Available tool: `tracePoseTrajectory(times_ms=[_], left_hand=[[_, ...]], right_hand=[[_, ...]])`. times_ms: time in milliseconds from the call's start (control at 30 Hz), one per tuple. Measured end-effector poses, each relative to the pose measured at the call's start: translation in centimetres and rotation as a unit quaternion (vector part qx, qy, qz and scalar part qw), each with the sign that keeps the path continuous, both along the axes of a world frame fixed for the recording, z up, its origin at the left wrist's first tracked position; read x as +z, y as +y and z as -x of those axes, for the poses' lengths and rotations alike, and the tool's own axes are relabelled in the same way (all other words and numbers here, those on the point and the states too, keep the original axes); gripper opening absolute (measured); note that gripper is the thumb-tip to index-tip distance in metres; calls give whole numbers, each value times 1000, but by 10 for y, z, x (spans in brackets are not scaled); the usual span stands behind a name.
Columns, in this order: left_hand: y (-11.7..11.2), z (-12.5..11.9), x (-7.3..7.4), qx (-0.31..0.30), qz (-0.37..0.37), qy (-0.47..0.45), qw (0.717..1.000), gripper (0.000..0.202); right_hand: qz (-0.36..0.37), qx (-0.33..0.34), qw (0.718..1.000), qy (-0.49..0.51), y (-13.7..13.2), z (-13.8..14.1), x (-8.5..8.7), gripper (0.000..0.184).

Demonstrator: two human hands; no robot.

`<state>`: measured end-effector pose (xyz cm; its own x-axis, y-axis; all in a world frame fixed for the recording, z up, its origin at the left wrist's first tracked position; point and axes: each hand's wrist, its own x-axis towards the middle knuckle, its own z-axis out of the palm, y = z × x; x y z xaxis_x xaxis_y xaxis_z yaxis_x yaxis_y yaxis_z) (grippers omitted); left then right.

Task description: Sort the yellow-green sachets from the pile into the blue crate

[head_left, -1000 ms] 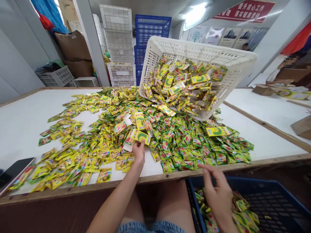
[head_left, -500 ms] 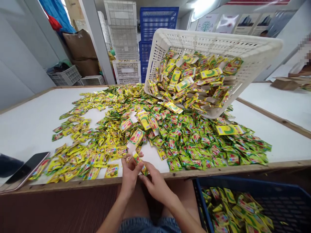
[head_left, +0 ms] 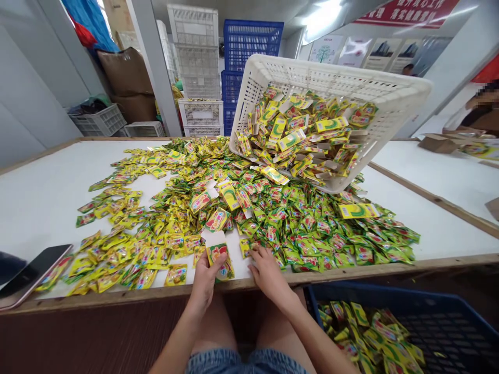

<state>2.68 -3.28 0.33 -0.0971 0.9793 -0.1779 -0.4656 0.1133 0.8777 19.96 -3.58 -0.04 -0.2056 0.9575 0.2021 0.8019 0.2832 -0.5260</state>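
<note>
In the head view, my left hand grips a small printed carton near the table's front edge. The carton stands with its white top flap open and its red, yellow and green front facing me. My right hand lies at the near edge of the heap of green sachets. Its thumb and fingers are apart, and the fingertips touch the sachets, partly hiding them. Yellow sachets spread out left of my left hand. Several flap-open cartons rest on the heap just beyond the held one.
A tilted white basket full of cartons leans over the heap. Below the table at right sits a blue crate with filled cartons. A phone lies at the left edge. Stacked crates stand behind. A person is partly visible at far right.
Both hands were together at the carton. My right hand has since moved right to the green sachets. My left hand has turned the carton upright, its front towards me.
</note>
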Motion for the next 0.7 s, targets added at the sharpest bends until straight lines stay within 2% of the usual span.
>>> tracePoseTrajectory(times_ms=[100,200,267,367,467,567,700], left_hand=[[-2,10,1,13,4,12,1000,43],[-4,24,5,34,17,23,999,47],[-5,33,10,41,22,22,999,48],[-7,42,18,31,20,14,999,43],[-10,47,21,14,23,13,1000,34],[-11,49,20,9,42,19,999,34],[-8,49,19,2,65,21,998,44]], right_hand=[[32,77,993,81,-2,12,2,35],[31,97,989,104,8,15,4,32],[23,95,993,65,19,16,5,33],[41,84,995,-31,32,21,5,45],[87,88,987,-99,39,25,6,38],[101,125,981,-106,45,28,12,31],[90,154,979,-93,56,38,20,32]])
